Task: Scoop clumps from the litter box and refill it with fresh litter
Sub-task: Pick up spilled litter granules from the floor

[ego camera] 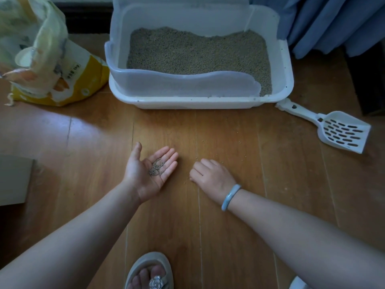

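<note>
The white litter box [200,101] stands on the wooden floor ahead, filled with grey-beige litter [198,53]. A white slotted scoop [333,126] lies on the floor at its right. An opened yellow and white litter bag [52,65] stands at the left. My left hand [149,174] is held palm up above the floor, fingers straight, with a small pile of litter grains [156,168] in the palm. My right hand [210,174] is palm down beside it, fingers curled onto the floor among stray grains; whether it pinches any is hidden.
Blue curtains [333,24] hang at the back right. A grey board [14,180] lies at the left edge. My sandalled foot [150,274] is at the bottom centre. A few loose grains dot the floor [229,147] in front of the box.
</note>
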